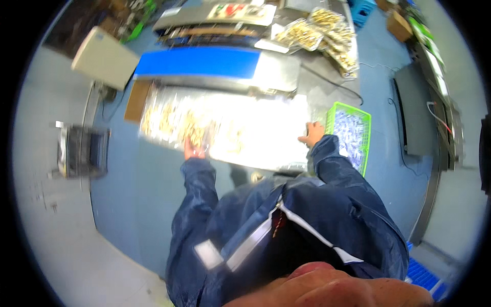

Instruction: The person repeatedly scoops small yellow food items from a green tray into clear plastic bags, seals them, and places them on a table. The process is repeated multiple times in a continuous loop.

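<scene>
My left hand [195, 146] holds the near edge of a clear plastic bag [166, 115] filled with small beige-gold pieces, lying at the front of the bench. My right hand [313, 134] rests with fingers apart at the right end of a bright, washed-out white surface [261, 135] beside that bag, where more pale pieces faintly show. Just right of my right hand is a green plastic crate [331, 115] of small whitish-blue pieces. Glare and blur hide detail under both hands.
Behind the bags are a long blue-topped machine [197, 62], another grey machine [209, 15] and piled bags of gold pieces [332, 38]. A beige panel [102, 56] and a dark trolley [82, 151] stand left. A dark flat board [414, 112] and cables are at the right.
</scene>
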Motion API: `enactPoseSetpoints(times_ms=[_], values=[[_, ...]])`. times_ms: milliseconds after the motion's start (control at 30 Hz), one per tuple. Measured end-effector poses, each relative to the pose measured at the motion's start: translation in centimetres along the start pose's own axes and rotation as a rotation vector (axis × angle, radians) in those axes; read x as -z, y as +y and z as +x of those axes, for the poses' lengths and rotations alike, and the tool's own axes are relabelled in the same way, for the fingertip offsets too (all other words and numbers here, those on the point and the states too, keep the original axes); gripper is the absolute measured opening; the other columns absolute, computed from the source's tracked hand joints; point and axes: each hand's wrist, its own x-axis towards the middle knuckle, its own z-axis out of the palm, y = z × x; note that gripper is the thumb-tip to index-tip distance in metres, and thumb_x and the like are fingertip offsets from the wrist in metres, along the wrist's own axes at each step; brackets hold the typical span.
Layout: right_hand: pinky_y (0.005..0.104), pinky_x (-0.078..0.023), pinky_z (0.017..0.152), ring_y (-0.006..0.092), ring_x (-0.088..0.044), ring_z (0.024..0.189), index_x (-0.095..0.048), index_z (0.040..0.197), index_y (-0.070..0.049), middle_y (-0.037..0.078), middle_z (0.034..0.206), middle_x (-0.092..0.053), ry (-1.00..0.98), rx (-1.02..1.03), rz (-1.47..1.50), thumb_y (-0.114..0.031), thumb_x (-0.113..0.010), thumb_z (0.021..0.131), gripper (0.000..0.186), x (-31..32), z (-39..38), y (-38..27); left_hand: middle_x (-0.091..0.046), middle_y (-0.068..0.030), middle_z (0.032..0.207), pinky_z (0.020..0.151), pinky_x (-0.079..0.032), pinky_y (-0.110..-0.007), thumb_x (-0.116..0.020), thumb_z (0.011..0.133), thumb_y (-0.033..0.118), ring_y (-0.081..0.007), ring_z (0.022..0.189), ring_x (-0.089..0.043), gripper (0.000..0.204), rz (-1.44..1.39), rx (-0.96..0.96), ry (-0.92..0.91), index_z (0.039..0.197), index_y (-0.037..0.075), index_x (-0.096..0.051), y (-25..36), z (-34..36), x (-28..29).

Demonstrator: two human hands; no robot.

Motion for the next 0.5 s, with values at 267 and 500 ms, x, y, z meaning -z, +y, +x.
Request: enactPoseSetpoints(times_ms=[267, 500], values=[[0.0484, -0.048, 0.085, 0.0421, -0.057, 0.097, -0.055, 0.107, 0.003, 0.025, 0.104, -0.057, 0.298, -0.191, 0.222, -0.037, -0.074, 0.077, 0.054, -0.6, 4.4, -0.7, -0.055, -0.0211, 0.125, 0.084, -0.05, -0.039, -0.072, 0.081, 0.046, -0.0291, 0.102, -0.058, 0.079, 0.769, -0.133, 0.511, 0.132, -0.008, -0.047, -0.7, 5.2, -0.4], [0.0472, -0.049, 0.083, 0.043, -0.06, 0.09, -0.058, 0.101, 0.003, 0.024, 0.093, -0.063, 0.228, -0.05, 0.435, -0.035, -0.068, 0.081, 0.045, -2.4, 6.7, 1.0, -0.046, -0.0245, 0.131, 0.095, -0.043, -0.045, -0.072, 0.081, 0.023, -0.0357, 0.109, -0.052, 0.067, 1.249, -0.66, 0.796, 0.136, -0.002, -0.042, -2.4, -2.4, -7.4]])
